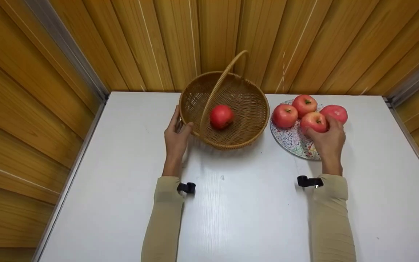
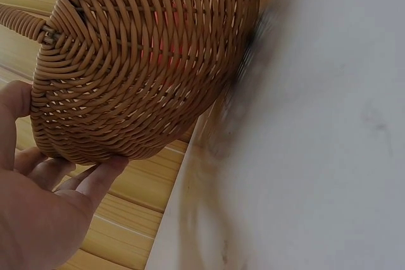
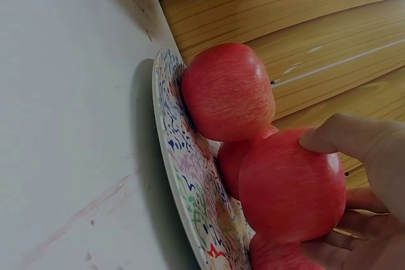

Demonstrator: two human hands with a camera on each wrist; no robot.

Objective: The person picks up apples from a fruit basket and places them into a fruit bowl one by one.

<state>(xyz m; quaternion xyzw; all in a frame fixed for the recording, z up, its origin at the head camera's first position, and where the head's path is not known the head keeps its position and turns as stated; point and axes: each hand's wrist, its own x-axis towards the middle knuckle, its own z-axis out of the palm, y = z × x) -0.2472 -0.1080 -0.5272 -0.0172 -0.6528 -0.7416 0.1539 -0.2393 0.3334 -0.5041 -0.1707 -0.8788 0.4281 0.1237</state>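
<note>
A wicker basket [image 1: 253,123] with an arched handle stands at the back of the white table, one red apple [image 1: 222,117] inside it. My left hand [image 1: 177,140] holds the basket by its left side, thumb at the rim and fingers along the outer weave [image 2: 126,80]. To the right, my right hand [image 1: 327,140] grips a red apple [image 3: 291,184] between thumb and fingers, over a patterned plate [image 1: 293,143]. Three other apples lie around it on the plate: one at left [image 1: 285,115], one at the back [image 1: 304,105] and one at right [image 1: 335,113].
Wood-look panels [image 1: 216,36] rise directly behind the table's back edge and along both sides. The white tabletop [image 1: 246,203] spreads in front of the basket and plate. The basket's handle [image 1: 215,91] arches high over its opening.
</note>
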